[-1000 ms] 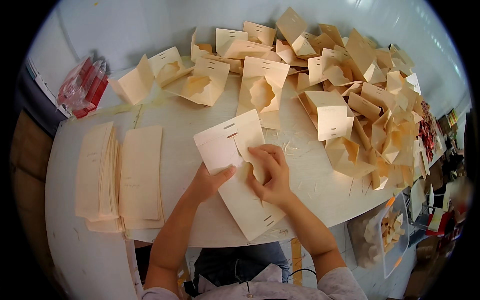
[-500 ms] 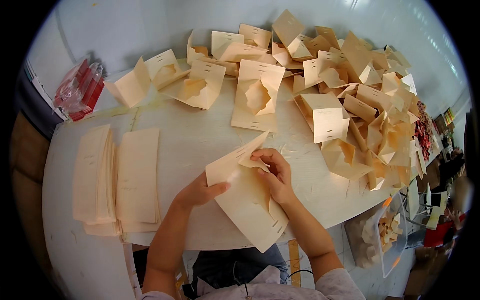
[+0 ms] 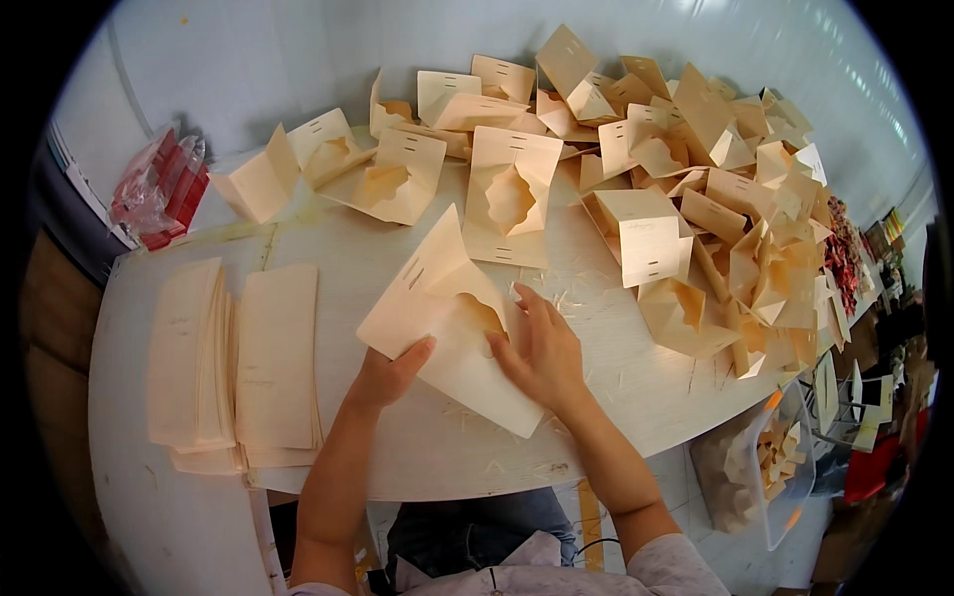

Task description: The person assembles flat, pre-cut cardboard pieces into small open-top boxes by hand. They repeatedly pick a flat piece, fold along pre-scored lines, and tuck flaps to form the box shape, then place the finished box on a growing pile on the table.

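Note:
A cream-coloured card sheet (image 3: pixel 452 368) with a jagged-edged cutout and small slots is held tilted above the table's near middle. It is creased across, with its slotted far-left panel bent upward. My left hand (image 3: pixel 391 375) grips its lower left edge, thumb on top and fingers hidden underneath. At the right edge is my right hand (image 3: pixel 542 348), its thumb beside the cutout and its other fingers stretched out past the edge. The card lies between that thumb and palm. Just beyond it stands a folded card (image 3: pixel 517 149) with a similar opening.
Flat card stacks (image 3: pixel 278 368) lie at left on the white table (image 3: pixel 417 467). A big heap of folded cards (image 3: pixel 715 199) covers the far right. Red packets in clear plastic (image 3: pixel 169 189) sit at the back left. A clear bin (image 3: pixel 795 477) holds scraps at lower right.
The card has moved up and left, and its far panel now bends up more. My right hand's fingers have gone from a pinch at the cutout to stretched out along the right edge.

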The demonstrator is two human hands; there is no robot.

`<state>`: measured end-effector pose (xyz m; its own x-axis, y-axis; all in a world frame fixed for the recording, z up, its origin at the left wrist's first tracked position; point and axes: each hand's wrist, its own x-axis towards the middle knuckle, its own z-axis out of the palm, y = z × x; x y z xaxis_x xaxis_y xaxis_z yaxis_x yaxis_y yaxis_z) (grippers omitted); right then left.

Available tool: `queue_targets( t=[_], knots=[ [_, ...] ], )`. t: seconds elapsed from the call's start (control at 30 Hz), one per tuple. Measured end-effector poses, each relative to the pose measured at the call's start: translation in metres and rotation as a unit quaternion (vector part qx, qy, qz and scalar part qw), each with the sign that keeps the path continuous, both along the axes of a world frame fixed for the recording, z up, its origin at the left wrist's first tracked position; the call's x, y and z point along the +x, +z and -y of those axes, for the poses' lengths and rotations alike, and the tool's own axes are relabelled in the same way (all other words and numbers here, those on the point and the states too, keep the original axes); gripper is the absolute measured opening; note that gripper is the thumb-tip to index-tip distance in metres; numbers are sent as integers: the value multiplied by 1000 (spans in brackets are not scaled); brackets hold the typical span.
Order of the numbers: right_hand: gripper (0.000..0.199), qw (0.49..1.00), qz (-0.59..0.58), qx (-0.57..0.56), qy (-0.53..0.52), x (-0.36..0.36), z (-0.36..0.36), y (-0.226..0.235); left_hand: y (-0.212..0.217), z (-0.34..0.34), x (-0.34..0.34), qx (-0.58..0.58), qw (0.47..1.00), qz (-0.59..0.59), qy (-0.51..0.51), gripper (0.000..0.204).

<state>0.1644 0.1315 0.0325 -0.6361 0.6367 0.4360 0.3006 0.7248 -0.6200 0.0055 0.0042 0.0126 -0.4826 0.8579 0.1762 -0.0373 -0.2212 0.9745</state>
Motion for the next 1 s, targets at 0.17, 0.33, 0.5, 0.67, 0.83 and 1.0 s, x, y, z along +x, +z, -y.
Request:
queue_targets(
  t=[0.17, 0.33, 0.5, 0.67, 0.83, 1.0],
  knots=[
    [48, 997, -34, 56, -36, 3, -6, -5, -2, 4, 3, -39, 984, -173, 10, 36],
    [46, 997, -19, 54, -53, 7, -9, 0, 11, 0, 20, -33, 976, -215, -19, 53],
    [41, 981, -98, 154, -61, 2, -16, -10, 13, -5, 36, -12, 947, -319, -24, 55],
    [40, 973, -129, 186, -53, 4, -25, -12, -1, 7, 26, 85, 874, -467, -103, 65],
    [40, 969, -142, 197, 43, 2, -10, 0, 18, -9, 28, 245, 851, 326, -331, 95],
    [46, 957, -128, 251, 63, -12, 18, -8, 14, -20, 49, 132, 865, 421, -237, 116]
  ],
)
